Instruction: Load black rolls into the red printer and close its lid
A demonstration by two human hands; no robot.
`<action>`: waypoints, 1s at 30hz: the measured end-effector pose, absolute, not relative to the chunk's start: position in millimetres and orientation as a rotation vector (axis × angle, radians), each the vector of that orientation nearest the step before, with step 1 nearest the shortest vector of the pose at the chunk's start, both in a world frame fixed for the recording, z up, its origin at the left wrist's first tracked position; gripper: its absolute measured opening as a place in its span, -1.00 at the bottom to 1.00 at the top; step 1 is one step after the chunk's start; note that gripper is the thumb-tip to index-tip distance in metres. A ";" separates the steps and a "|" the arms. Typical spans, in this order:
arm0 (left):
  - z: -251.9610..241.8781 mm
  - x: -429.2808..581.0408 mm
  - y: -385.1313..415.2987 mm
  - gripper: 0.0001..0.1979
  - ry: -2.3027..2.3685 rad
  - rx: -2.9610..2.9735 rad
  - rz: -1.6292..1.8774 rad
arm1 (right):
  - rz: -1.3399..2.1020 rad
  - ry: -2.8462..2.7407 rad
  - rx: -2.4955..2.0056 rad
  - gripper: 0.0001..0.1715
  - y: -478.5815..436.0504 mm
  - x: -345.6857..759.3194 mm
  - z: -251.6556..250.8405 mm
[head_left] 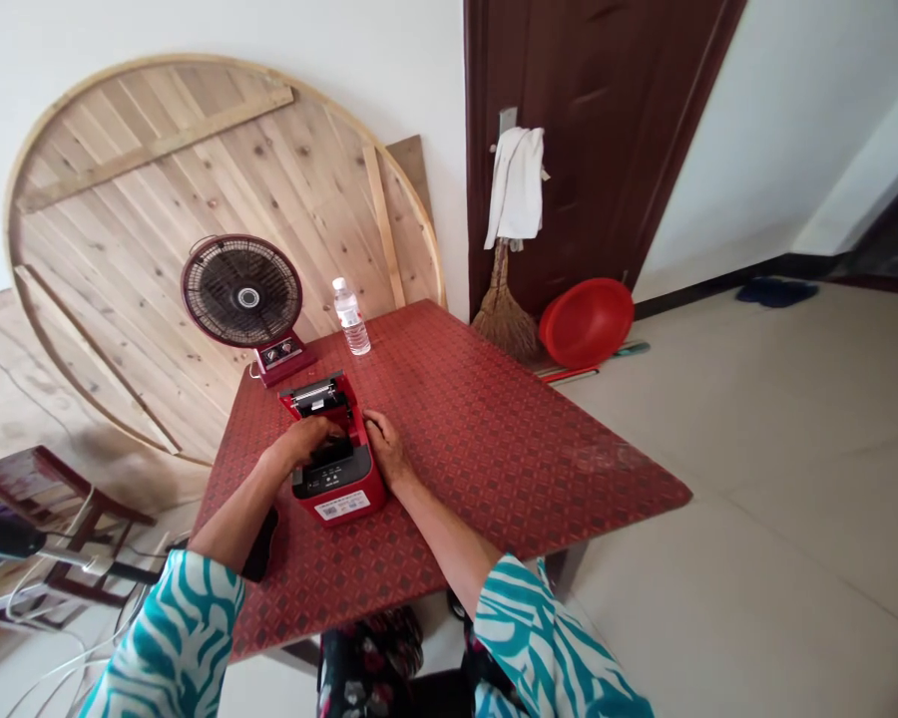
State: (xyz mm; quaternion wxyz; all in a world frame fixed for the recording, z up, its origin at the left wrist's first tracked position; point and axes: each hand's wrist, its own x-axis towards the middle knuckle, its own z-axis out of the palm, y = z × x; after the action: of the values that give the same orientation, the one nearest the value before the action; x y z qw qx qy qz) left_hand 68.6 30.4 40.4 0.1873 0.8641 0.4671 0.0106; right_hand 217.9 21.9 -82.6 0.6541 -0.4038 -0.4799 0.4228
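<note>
A red and black receipt printer (340, 479) stands on the table with its lid (315, 394) raised toward the back. My left hand (310, 439) reaches into its compartment from the left. The fingers there are mostly hidden, so what they touch inside does not show. Against the printer's right wall, my right hand (386, 447) grips the casing with bent fingers. On the front is a white label (342, 506) with small printed codes. A dark flat object (263, 548) lies at the table edge, partly behind my left forearm.
The red patterned table (486, 449) carries a fan (246, 296) and a water bottle (352, 317) at the back. A round wooden tabletop (142, 170) leans on the wall. A straw broom (503, 314) and red basin (588, 324) stand by the door. Cables (67, 648) run at left.
</note>
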 end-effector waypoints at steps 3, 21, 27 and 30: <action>43.4 61.5 19.9 -0.73 1.245 2.316 0.280 | 0.982 -1.077 -0.919 -0.60 21.1 218.9 -84.0; 19.9 43.2 -73.1 -0.78 1.357 2.656 1.021 | 0.870 -1.302 -0.833 -0.44 38.5 221.9 -18.4; 9.7 35.6 -74.3 -0.75 1.554 2.574 1.356 | 0.757 -1.337 -0.818 -0.46 0.7 231.6 -60.2; 4.6 27.5 -73.4 -0.74 1.592 2.567 1.283 | 0.779 -1.332 -0.848 -0.48 -5.7 230.1 -62.0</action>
State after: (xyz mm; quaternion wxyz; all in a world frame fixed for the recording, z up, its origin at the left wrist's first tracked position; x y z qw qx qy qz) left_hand 27.5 -73.4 4.6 -0.0701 0.7804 0.4839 0.3899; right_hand 230.1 -5.7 -62.0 0.6369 -0.3712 -0.5832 0.3412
